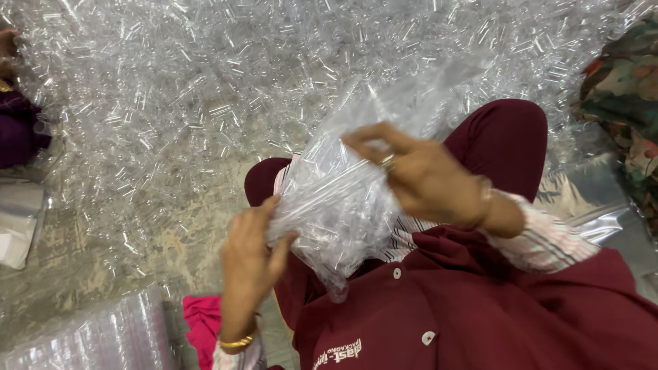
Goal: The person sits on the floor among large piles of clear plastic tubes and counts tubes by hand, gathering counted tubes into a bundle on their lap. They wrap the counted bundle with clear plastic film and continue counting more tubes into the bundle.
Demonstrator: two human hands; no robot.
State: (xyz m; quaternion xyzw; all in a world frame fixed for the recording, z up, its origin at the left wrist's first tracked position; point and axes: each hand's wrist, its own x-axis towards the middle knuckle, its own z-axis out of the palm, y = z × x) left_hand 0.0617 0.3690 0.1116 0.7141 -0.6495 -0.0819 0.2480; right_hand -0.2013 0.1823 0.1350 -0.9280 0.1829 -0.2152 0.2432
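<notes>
A clear plastic bag [349,185] filled with small transparent tubes is held over my lap. My left hand [250,253] grips the bag's lower left side, thumb on top. My right hand [418,175] pinches the bag's upper part between thumb and fingers; a ring shows on one finger. The bag's top flap sticks up toward the pile behind it. My maroon top and trousers lie under the bag.
A large heap of loose clear plastic tubes [205,89] covers the floor ahead. Packed clear bags [103,339] lie at the lower left beside a pink cloth [202,322]. Another person's purple sleeve [17,130] is at the left edge, patterned fabric [627,96] at the right.
</notes>
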